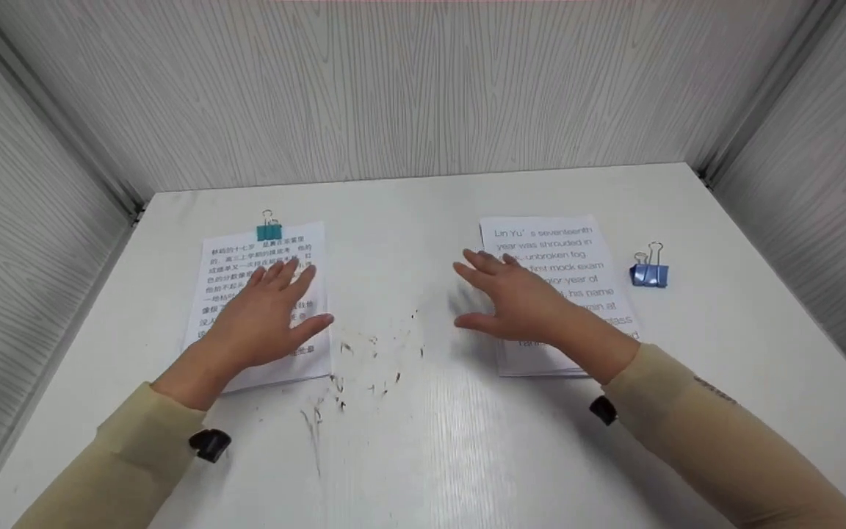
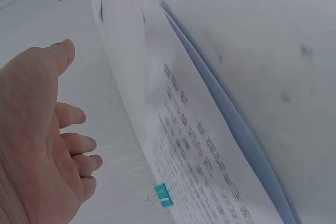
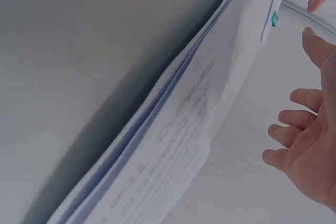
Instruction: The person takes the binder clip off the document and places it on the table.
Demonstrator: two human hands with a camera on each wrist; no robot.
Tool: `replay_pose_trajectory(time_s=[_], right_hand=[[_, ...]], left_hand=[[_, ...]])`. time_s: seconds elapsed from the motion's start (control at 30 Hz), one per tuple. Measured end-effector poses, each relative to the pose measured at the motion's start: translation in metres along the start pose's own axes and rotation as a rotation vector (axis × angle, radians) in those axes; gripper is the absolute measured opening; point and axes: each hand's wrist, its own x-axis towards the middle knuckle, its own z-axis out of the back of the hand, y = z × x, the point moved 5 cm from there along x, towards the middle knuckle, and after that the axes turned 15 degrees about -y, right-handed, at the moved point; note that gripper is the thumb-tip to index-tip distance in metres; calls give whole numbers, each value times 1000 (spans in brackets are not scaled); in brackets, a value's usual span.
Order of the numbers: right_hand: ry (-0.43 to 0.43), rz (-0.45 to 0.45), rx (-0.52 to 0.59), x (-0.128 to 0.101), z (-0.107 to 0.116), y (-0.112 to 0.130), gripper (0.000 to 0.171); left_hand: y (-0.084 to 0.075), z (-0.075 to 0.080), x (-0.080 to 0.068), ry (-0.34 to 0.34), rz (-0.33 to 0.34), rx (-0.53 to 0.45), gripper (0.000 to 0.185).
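Observation:
My left hand (image 1: 265,316) hovers over a stack of paper printed with Chinese text (image 1: 252,378), fingers spread and holding nothing. A teal binder clip (image 1: 269,232) grips the top edge of that stack; it also shows in the left wrist view (image 2: 163,195). Over the left part of a second stack, printed in English (image 1: 548,228), my right hand (image 1: 526,301) is held with its fingers extended and nothing in them. To the right of this stack lies a blue binder clip (image 1: 649,275), apart from the paper. Both hands cover some of the printed lines.
The white table (image 1: 408,455) carries dark smudges and scratches (image 1: 371,360) between the two stacks. A wood-grained panel (image 1: 423,88) rises behind the table's far edge, with similar panels at the left and right sides.

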Motion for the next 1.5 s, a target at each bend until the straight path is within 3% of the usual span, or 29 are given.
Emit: replay_pose_trajectory(time_s=[0.2,0.4,0.67,0.87,1.1,1.5], right_hand=[[27,110,39,28,-25,50,85],[79,171,12,47,-49,90,86],[153,217,-78,67,-78,127,89],[222,224,-131,76,-98,142,89],[289,190,-131,78,-114,150,87],[332,164,-155,82,-128,148,84]], left_hand=[[39,13,-23,-13,82,13,91],[67,14,-41,-6,127,11,93],[92,7,-60,24,119,13,96],[107,4,-67,59,107,25,102],[120,-1,-77,101,137,23,104],[128,-14,-81,144,157,-3,97]])
